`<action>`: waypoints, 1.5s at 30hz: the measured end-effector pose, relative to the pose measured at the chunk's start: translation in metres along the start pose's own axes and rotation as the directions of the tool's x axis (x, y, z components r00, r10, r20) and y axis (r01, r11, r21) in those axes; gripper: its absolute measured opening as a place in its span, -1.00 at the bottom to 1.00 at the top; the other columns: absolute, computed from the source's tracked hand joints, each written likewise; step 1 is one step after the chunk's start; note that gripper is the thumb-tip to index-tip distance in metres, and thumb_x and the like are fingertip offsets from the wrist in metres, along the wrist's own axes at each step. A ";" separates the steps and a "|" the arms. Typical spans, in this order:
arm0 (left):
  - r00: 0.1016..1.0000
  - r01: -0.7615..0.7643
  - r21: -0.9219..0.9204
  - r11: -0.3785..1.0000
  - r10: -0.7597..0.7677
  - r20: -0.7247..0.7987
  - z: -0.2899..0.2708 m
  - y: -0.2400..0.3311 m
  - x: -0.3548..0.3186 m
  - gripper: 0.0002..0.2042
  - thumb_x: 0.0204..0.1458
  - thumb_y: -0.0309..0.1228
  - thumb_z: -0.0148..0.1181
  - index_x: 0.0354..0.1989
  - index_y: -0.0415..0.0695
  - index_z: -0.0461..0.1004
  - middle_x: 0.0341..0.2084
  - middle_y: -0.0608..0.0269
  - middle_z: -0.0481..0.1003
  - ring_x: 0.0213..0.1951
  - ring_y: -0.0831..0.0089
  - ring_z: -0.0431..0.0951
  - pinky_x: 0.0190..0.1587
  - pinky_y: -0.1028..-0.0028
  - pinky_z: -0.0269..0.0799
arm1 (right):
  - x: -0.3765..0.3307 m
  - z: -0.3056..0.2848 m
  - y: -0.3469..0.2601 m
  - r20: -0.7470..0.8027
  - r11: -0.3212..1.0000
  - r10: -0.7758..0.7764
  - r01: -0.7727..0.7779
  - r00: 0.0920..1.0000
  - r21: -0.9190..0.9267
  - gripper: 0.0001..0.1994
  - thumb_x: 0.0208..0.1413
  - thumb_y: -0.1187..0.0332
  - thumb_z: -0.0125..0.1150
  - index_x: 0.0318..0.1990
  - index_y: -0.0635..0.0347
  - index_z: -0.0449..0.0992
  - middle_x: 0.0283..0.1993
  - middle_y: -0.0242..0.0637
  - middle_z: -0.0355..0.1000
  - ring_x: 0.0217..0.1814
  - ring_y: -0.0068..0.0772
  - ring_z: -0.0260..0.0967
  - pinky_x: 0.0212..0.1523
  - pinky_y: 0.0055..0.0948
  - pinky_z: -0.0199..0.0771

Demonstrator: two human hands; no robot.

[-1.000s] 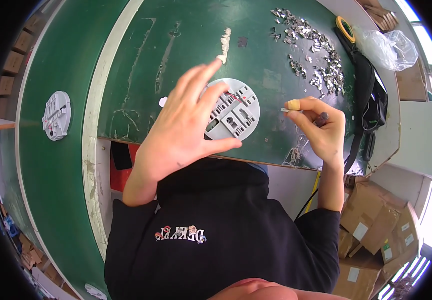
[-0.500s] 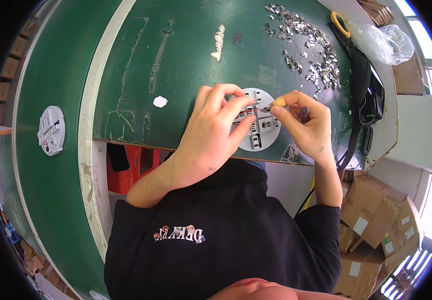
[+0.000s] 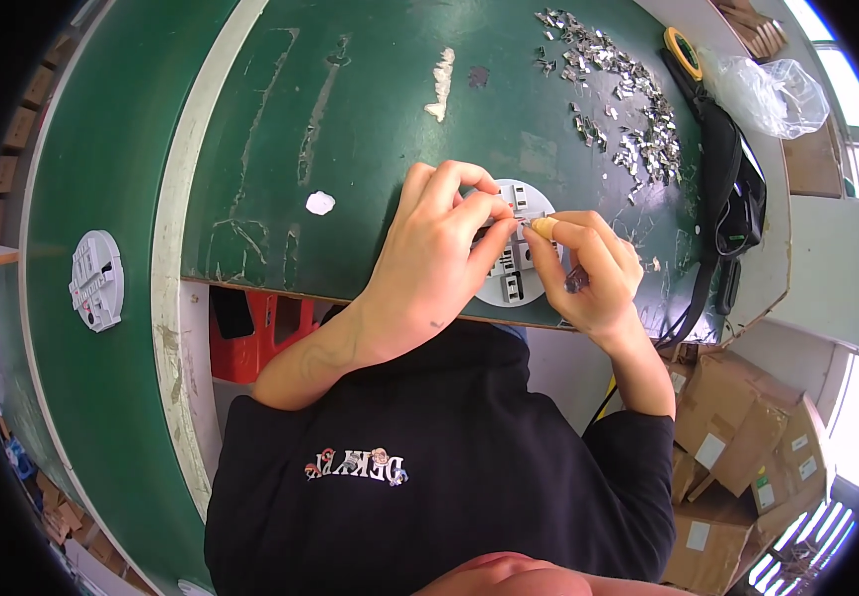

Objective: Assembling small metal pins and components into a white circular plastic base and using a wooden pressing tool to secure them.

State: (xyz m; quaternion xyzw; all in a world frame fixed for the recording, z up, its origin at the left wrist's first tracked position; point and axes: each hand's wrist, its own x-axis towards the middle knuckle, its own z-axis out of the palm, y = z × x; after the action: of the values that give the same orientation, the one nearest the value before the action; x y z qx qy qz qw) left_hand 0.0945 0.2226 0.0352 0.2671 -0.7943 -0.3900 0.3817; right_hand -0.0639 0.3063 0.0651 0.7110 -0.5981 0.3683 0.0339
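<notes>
A round grey plastic part with slotted ribs lies at the near edge of the green table. My left hand rests over its left side, fingertips pinching at its top. My right hand comes in from the right, thumb and forefinger pinched on a small metal clip at the part's upper rim; a yellow cover sits on one fingertip. The two hands touch at the fingertips above the part.
A heap of several small metal clips lies at the back right. A black bag, yellow tape roll and clear plastic bag line the right edge. Another round grey part sits on the left belt. Cardboard boxes stand lower right.
My left hand went from spread above the part to curled down onto it. My right hand brought the clip in to the part's top rim, and the part sits a little further right.
</notes>
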 end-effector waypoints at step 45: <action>0.999 -0.015 -0.078 0.997 0.018 0.030 -0.012 -0.006 -0.017 -0.90 0.04 -0.62 0.25 -0.28 -0.19 0.55 -0.03 0.28 0.44 -0.18 0.41 0.29 -0.19 0.52 0.29 | 0.034 -0.021 0.000 0.457 0.929 0.204 -0.318 0.866 0.189 -0.92 -0.06 0.63 0.33 -0.36 0.31 0.62 -0.34 -0.34 0.51 -0.51 -0.56 0.15 -0.50 -0.62 0.10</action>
State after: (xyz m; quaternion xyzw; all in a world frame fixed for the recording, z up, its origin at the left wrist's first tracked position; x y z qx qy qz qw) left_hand 0.1147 0.2267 0.0279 0.2394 -0.7865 -0.4214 0.3828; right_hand -0.0738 0.2888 0.0994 0.6844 -0.6288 0.2787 -0.2419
